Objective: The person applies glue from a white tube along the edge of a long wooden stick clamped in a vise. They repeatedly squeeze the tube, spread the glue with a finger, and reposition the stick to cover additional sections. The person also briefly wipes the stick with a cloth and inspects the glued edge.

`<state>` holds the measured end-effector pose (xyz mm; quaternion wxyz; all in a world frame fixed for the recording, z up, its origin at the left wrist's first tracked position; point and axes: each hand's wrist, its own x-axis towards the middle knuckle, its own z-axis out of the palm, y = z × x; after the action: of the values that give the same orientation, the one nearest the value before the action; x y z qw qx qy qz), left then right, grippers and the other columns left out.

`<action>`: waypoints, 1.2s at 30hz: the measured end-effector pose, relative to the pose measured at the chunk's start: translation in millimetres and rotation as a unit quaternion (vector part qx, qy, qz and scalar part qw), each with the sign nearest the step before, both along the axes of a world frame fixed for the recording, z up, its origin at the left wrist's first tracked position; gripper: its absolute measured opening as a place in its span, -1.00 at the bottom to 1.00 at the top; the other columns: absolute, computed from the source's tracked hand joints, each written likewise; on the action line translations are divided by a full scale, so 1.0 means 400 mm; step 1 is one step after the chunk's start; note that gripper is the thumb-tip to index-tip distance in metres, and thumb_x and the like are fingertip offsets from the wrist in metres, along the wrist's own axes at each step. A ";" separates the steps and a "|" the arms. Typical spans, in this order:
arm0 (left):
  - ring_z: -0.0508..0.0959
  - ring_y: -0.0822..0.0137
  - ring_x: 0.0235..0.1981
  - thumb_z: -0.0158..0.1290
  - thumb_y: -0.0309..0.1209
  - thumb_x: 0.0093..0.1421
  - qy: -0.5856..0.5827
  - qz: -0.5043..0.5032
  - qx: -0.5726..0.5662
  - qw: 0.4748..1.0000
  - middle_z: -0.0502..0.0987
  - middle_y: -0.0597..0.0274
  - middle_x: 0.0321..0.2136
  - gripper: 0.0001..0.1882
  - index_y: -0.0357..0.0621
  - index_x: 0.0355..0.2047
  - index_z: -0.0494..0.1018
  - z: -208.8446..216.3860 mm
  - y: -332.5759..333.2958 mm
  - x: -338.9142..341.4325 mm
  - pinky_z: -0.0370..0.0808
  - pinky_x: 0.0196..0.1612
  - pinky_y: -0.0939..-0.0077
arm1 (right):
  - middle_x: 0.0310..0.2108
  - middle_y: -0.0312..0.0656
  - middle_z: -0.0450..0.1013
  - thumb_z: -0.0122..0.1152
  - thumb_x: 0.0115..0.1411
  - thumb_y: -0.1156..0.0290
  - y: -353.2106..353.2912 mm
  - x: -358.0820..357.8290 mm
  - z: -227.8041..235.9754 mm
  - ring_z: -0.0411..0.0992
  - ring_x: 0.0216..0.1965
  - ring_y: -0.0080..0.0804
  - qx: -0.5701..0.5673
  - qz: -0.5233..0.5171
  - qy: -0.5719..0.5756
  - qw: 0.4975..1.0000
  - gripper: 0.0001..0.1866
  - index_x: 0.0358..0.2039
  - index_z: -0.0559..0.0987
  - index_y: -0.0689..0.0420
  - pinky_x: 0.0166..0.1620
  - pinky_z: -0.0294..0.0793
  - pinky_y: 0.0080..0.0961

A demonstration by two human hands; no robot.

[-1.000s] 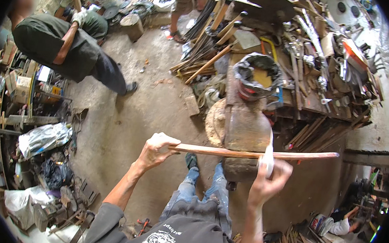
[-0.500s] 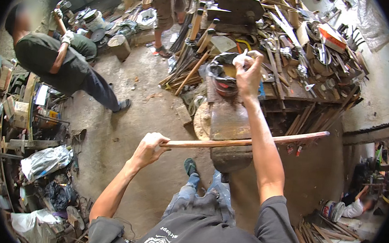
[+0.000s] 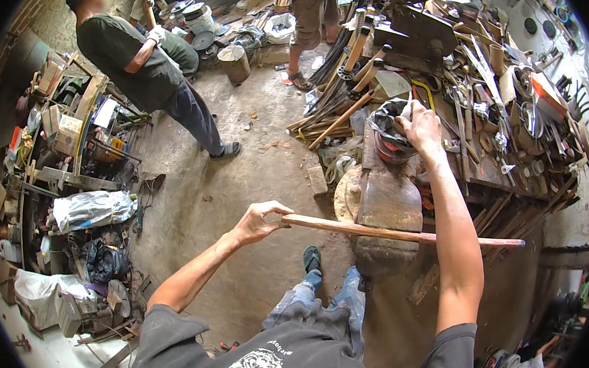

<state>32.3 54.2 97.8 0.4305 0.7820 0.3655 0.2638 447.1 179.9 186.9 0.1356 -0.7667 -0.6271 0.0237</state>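
Observation:
My left hand [image 3: 263,223] is closed round the near-left end of a long, slim wooden stick [image 3: 333,225]. The stick lies nearly level across my front, over a worn metal block [image 3: 389,210], and passes beneath my right forearm; its far end is reddish. My right hand [image 3: 423,131] is at the rim of a pail lined with a black plastic bag [image 3: 387,122]. Its fingers are pinched on a small pale wad, partly hidden, whose material I cannot make out. What lies inside the pail is mostly covered by the hand.
A workbench piled with tools and scraps [image 3: 480,141] stands at the far right. Wooden-handled tools [image 3: 357,49] lean beside it. On the left, a person in dark clothes [image 3: 137,65] stands holding something; another person's legs [image 3: 307,38] show beyond. Cluttered shelving [image 3: 67,136] lines the left.
My right hand has come down from above the pail to its rim, with the pale wad. The stick has tilted to nearly level. The whole scene has shifted rightward in the view.

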 end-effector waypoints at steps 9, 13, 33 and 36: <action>0.65 0.16 -0.17 0.37 -0.47 0.03 0.038 0.014 0.019 0.999 0.65 0.11 -0.22 -0.65 -0.13 -0.15 0.58 0.012 0.000 0.005 0.57 -0.08 0.32 | -0.28 0.14 0.58 0.26 0.19 0.33 0.031 -0.018 -0.025 0.55 -0.17 0.13 -0.001 0.107 -0.035 0.994 -0.69 -0.17 0.53 0.30 0.01 0.49 -0.05; 0.57 0.15 -0.16 0.35 -0.47 0.03 0.104 -0.014 0.104 0.989 0.60 0.17 -0.27 -0.65 -0.11 -0.15 0.55 0.040 -0.001 0.010 0.51 -0.05 0.31 | -0.17 0.15 0.56 0.14 0.19 0.36 0.031 -0.018 -0.017 0.54 -0.06 0.04 -0.030 0.105 -0.068 0.992 -0.74 -0.19 0.60 0.24 0.00 0.52 -0.09; 0.52 0.16 -0.24 0.31 -0.40 0.03 0.179 -0.066 0.152 0.970 0.56 0.20 -0.36 -0.73 -0.13 -0.24 0.55 0.071 0.013 0.032 0.47 -0.09 0.30 | -0.28 0.22 0.57 0.28 -0.07 0.47 0.076 0.049 -0.027 0.58 -0.14 0.04 -0.122 0.111 0.076 0.983 -0.72 -0.30 0.65 0.30 -0.04 0.57 -0.20; 0.52 0.17 -0.23 0.30 -0.39 0.04 0.184 -0.070 0.150 0.969 0.55 0.21 -0.35 -0.72 -0.12 -0.23 0.54 0.082 0.011 0.039 0.45 -0.07 0.31 | -0.37 0.06 0.62 0.23 -0.03 0.57 0.031 0.036 0.013 0.63 -0.36 -0.20 -0.037 0.061 0.088 0.994 -0.68 -0.20 0.67 0.25 -0.24 0.56 -0.33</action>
<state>47.7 58.6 130.6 0.2512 0.8963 0.3389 0.1364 461.7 192.2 192.2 0.1603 -0.7265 -0.6570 0.1220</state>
